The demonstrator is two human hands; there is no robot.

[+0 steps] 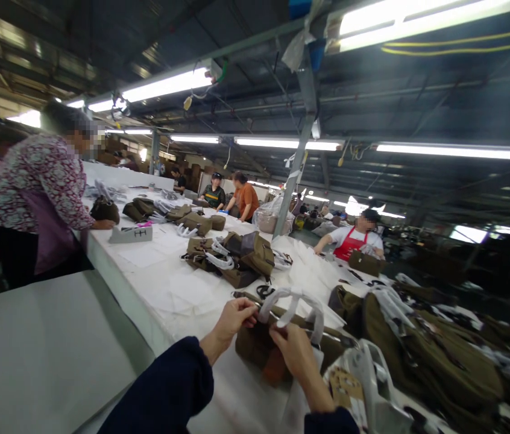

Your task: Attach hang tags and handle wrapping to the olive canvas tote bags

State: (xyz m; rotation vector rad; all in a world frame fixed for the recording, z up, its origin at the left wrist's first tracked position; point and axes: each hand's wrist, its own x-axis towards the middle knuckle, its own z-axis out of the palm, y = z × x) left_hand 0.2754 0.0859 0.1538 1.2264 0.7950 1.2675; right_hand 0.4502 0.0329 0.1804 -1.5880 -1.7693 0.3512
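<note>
An olive-brown handbag [254,348] stands on the white table in front of me, its handles [298,296] wrapped in white material. My left hand [236,319] is closed in a pinch at the left end of the bag's top edge. Closer to the handles, my right hand [295,349] also pinches the top edge, its fingertips pressed together. Exactly what lies between the fingertips is too small to make out. A brown patch shows on the bag's lower front, blurred.
More olive bags lie in a pile [248,253] beyond and in a heap [436,349] to the right. Near my right forearm stands a white plastic holder [375,374] with tan tags. A grey tape dispenser [131,234] sits along the left edge. Several people work around the table [155,271].
</note>
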